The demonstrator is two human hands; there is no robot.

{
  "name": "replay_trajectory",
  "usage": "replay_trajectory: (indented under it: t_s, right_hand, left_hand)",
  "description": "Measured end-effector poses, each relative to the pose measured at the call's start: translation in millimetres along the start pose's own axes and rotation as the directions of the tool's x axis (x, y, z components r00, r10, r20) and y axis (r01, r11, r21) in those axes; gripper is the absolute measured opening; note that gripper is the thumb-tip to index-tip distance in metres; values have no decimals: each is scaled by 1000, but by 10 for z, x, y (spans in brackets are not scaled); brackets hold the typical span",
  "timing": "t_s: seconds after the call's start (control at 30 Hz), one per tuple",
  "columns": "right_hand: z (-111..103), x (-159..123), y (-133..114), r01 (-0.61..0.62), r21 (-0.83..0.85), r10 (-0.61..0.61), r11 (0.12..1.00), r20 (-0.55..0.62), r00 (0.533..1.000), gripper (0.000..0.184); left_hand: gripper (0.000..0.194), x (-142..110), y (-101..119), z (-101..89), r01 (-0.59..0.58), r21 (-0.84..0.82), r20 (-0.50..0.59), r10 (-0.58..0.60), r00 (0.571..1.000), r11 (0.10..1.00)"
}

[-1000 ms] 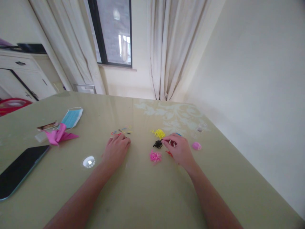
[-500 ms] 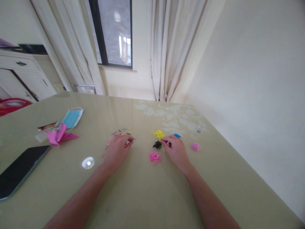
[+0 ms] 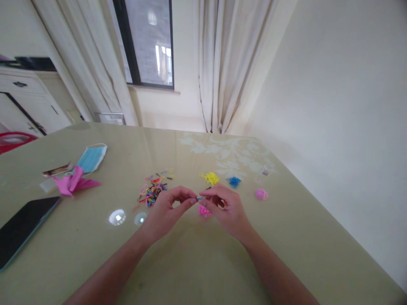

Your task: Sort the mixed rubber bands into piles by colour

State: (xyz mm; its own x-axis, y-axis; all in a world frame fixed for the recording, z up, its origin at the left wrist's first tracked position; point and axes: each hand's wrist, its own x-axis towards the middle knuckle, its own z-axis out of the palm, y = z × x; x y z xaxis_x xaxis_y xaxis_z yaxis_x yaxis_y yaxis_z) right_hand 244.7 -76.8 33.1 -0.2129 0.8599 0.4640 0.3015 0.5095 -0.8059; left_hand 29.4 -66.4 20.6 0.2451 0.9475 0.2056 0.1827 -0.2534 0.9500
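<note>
My left hand [image 3: 168,205] pinches a small blue rubber band [image 3: 199,199] between thumb and forefinger. At its other end the thumb and forefinger of my right hand [image 3: 226,207] close on the same band. Something small and orange-red [image 3: 224,204] shows inside my right hand. Beneath the hands lie a pink rubber-band pile [image 3: 204,211] and a mostly hidden black one [image 3: 208,187]. Beyond them sit a yellow pile [image 3: 210,178] and a blue pile [image 3: 234,182]. A mixed-colour heap of rubber bands [image 3: 153,192] lies just left of my left hand.
On the left are a phone [image 3: 27,228], a pink folded-paper shape [image 3: 75,182] and a blue face mask [image 3: 92,158]. Bright round light reflections show nearer me. To the right lie a round pink object [image 3: 261,194] and a small clear item [image 3: 267,170]. A wall borders the table's right side.
My left hand has moved right from the mixed heap with the blue band. My right hand has shifted left and nearer me to meet it, uncovering the blue pile.
</note>
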Motion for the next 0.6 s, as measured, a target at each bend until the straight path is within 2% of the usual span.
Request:
replay_trajectory:
  t_s: [0.13, 0.23, 0.33, 0.4, 0.47, 0.53, 0.6]
  right_hand:
    - [-29, 5, -16, -5, -4, 5, 1000, -22, 1000, 15]
    - [-76, 28, -2, -74, 118, 80, 990, -50, 996, 16]
    - [-125, 55, 3, -149, 271, 165, 951, -34, 986, 20]
    - [-147, 66, 3, -183, 325, 199, 928, -16, 980, 23]
    - [-156, 71, 9, -203, 356, 222, 912, -12, 975, 26]
    - [-153, 70, 24, -221, 381, 242, 898, -6, 970, 29]
    - [-141, 69, 44, -234, 402, 257, 885, -2, 967, 30]
  left_hand:
    - [23, -22, 1, 14, -6, 21, 41, 5, 999, 1000]
    - [24, -8, -7, 2, -28, 57, 15, 27, 1000, 998]
    - [23, 17, -47, -38, -62, 259, -40, 74, 996, 964]
    - [21, 33, -100, -87, -66, 508, -59, 112, 992, 859]
    - [21, 46, -167, -152, -42, 736, -59, 126, 990, 675]
    - [24, 54, -234, -223, 4, 867, -59, 95, 994, 499]
    - [29, 59, -291, -287, 52, 923, -73, 41, 996, 380]
